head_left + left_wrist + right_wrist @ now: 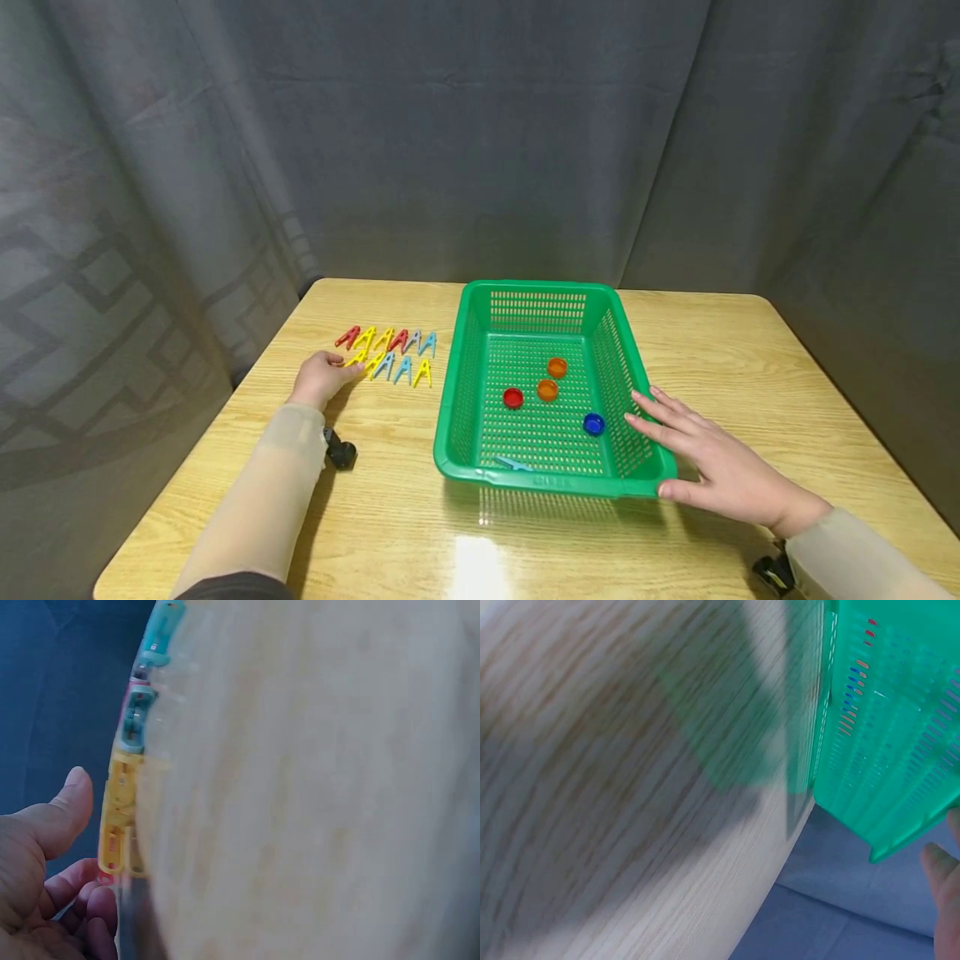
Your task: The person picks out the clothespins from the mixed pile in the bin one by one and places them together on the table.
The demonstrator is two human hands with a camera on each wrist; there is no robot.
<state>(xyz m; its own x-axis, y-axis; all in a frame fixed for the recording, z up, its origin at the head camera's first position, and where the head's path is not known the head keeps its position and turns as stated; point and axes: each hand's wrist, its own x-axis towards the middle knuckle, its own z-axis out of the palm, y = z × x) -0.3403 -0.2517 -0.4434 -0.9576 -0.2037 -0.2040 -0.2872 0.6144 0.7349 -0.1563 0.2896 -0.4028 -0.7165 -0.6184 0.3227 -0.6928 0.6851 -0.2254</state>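
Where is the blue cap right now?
In the head view, the blue cap lies inside the green basket, toward its right wall near the front, close to the right hand and right of the red cap.

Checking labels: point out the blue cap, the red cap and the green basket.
blue cap (593, 424): head view, middle of its top.
red cap (513, 397): head view, middle of its top.
green basket (525, 478): head view, near rim, a bare stretch.
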